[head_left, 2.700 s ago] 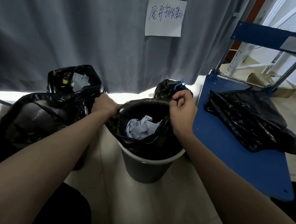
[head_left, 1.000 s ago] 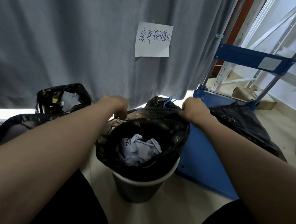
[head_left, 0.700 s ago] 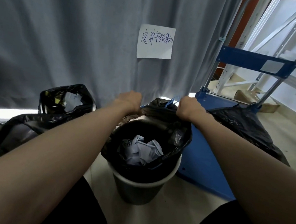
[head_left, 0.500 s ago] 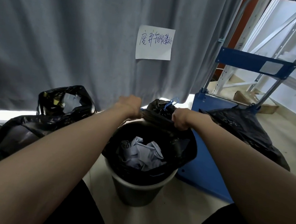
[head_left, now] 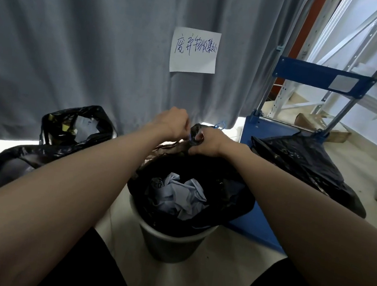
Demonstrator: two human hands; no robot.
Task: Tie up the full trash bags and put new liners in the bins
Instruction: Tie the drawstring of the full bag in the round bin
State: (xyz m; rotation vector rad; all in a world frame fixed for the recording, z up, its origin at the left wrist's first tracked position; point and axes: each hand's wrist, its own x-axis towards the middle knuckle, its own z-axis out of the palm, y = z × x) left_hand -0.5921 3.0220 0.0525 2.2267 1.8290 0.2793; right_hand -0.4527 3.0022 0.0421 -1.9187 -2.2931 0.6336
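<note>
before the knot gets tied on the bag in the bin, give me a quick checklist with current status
1. Left hand grips the trash bag rim: ok.
2. Right hand grips the rim: ok.
3. Both edges brought together above the bin: ok, the hands nearly touch.
4. Bag mouth fully gathered: not ok, crumpled paper shows through the near side.
5. Bag lifted clear of the bin: not ok, it sits inside.
6. Blue drawstring in hand: cannot tell.

glossy crinkled black plastic bag (head_left: 223,195), crumpled matt paper (head_left: 175,196), matt grey cloth curtain (head_left: 101,35)
</note>
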